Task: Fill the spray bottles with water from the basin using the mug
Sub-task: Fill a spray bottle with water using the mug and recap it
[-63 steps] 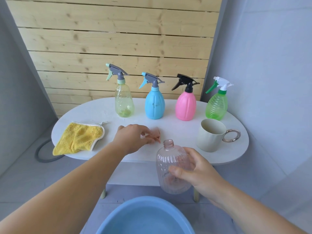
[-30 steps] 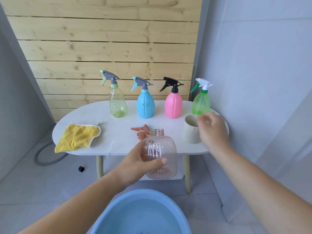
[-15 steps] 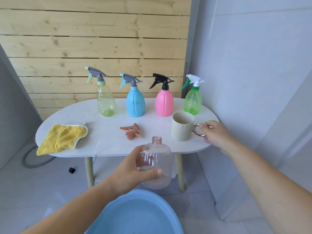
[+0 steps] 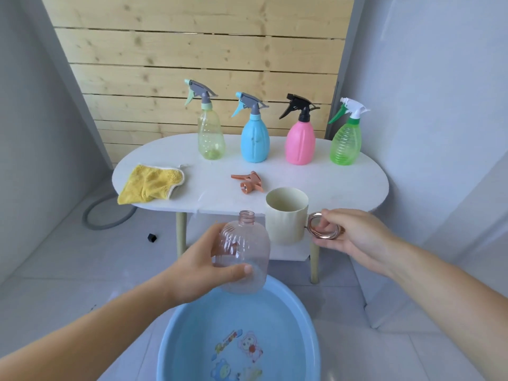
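The left hand [image 4: 203,268] wraps its fingers [image 4: 236,269] round the belly of the open bottle [image 4: 244,254], a clear pinkish one, with the thumb across the front. It holds the bottle upright just in front of the table's [image 4: 343,182] near edge and above the basin [image 4: 239,339], which sits on the floor below that edge with water in it. I judge it is held there so that anything spilled in pouring falls back into the basin. The right hand [image 4: 354,237] pinches the metal ring handle of the mug [image 4: 286,215] between thumb and curled fingers [image 4: 327,215]. The mug is upright, looks empty, and hangs off the table's front edge close beside the bottle, ready, I judge, to go down for a scoop. The bottle's neck is bare, and its likely cap, the orange spray head [image 4: 248,182], lies on its side mid-table, out of the way. There are five spray bottles in all: one in hand and four standing capped in a row along the table's far edge, namely the yellow bottle [image 4: 210,138], blue bottle [image 4: 255,141], pink bottle [image 4: 300,143] and green bottle [image 4: 345,141] from left to right. There is one loose spray head, one mug and one basin. One yellow cloth [image 4: 149,184] lies at the table's left end, probably for drips. How full the capped four are I cannot tell.
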The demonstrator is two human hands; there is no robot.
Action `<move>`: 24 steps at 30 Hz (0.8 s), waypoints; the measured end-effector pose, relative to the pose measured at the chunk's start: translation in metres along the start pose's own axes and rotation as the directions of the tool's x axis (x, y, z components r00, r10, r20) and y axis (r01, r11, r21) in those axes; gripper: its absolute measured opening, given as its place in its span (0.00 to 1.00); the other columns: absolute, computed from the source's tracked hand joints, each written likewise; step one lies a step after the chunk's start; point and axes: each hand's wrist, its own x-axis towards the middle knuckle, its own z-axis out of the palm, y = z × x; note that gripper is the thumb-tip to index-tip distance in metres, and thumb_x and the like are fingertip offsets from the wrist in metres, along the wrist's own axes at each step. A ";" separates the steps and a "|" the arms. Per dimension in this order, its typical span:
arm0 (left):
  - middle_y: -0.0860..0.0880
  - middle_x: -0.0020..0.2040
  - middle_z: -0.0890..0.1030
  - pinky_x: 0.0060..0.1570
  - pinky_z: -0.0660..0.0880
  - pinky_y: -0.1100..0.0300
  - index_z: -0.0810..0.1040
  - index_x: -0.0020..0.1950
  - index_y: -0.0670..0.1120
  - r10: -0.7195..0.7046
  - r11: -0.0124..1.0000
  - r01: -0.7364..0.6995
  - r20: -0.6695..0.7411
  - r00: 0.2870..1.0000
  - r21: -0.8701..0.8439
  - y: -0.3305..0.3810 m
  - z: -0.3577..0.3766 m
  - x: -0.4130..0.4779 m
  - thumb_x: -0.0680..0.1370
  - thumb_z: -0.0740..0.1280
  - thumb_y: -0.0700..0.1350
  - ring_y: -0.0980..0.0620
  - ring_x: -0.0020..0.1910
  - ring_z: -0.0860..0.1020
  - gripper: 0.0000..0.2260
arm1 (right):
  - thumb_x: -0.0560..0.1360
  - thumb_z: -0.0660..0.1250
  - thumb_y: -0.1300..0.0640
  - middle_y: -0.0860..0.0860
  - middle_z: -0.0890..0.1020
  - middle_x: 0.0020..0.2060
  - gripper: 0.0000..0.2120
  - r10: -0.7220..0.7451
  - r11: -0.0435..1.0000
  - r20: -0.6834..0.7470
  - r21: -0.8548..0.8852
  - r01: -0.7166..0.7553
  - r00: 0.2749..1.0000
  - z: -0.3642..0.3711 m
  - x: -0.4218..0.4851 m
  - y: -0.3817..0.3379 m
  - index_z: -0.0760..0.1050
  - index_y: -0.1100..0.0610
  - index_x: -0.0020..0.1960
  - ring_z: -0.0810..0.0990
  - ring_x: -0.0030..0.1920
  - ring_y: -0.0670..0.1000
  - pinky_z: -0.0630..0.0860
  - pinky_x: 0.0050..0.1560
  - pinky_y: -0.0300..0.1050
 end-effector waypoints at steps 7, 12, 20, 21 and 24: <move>0.52 0.60 0.81 0.64 0.79 0.50 0.70 0.68 0.57 -0.108 0.988 0.113 -0.052 0.993 0.107 -0.053 -0.007 -0.028 0.62 0.81 0.58 0.57 0.61 0.80 0.37 | 0.79 0.67 0.59 0.52 0.83 0.38 0.11 0.178 0.934 0.095 -0.328 -0.138 0.979 0.039 0.024 0.090 0.81 0.64 0.41 0.79 0.43 0.50 0.79 0.62 0.52; 0.51 0.64 0.77 0.66 0.77 0.53 0.65 0.70 0.55 -0.206 0.977 0.210 -0.094 0.974 0.037 -0.092 0.018 -0.031 0.58 0.80 0.62 0.57 0.65 0.77 0.45 | 0.76 0.70 0.49 0.54 0.80 0.40 0.13 0.258 0.789 0.072 -0.591 -0.167 0.963 0.048 0.054 0.157 0.84 0.55 0.37 0.76 0.42 0.51 0.77 0.61 0.52; 0.51 0.63 0.80 0.63 0.80 0.49 0.66 0.70 0.56 -0.322 0.947 0.319 -0.116 0.940 -0.044 -0.148 0.016 -0.034 0.58 0.82 0.60 0.55 0.64 0.80 0.44 | 0.79 0.67 0.49 0.47 0.70 0.27 0.14 0.323 0.701 0.080 -0.690 -0.182 0.943 0.049 0.070 0.229 0.81 0.55 0.39 0.68 0.31 0.48 0.65 0.33 0.38; 0.51 0.63 0.80 0.63 0.81 0.49 0.66 0.70 0.57 -0.334 0.943 0.331 -0.111 0.936 -0.045 -0.153 0.015 -0.034 0.58 0.83 0.60 0.55 0.65 0.80 0.45 | 0.80 0.67 0.50 0.46 0.67 0.27 0.14 0.303 0.689 0.087 -0.709 -0.154 0.949 0.050 0.072 0.235 0.81 0.56 0.39 0.64 0.29 0.47 0.62 0.30 0.37; 0.52 0.64 0.79 0.63 0.81 0.51 0.65 0.73 0.56 -0.369 0.929 0.368 -0.100 0.924 -0.023 -0.171 0.018 -0.037 0.57 0.83 0.61 0.55 0.65 0.79 0.49 | 0.80 0.66 0.50 0.49 0.61 0.29 0.19 0.247 0.647 0.170 -0.761 -0.032 0.954 0.047 0.081 0.253 0.70 0.55 0.33 0.59 0.30 0.50 0.57 0.32 0.43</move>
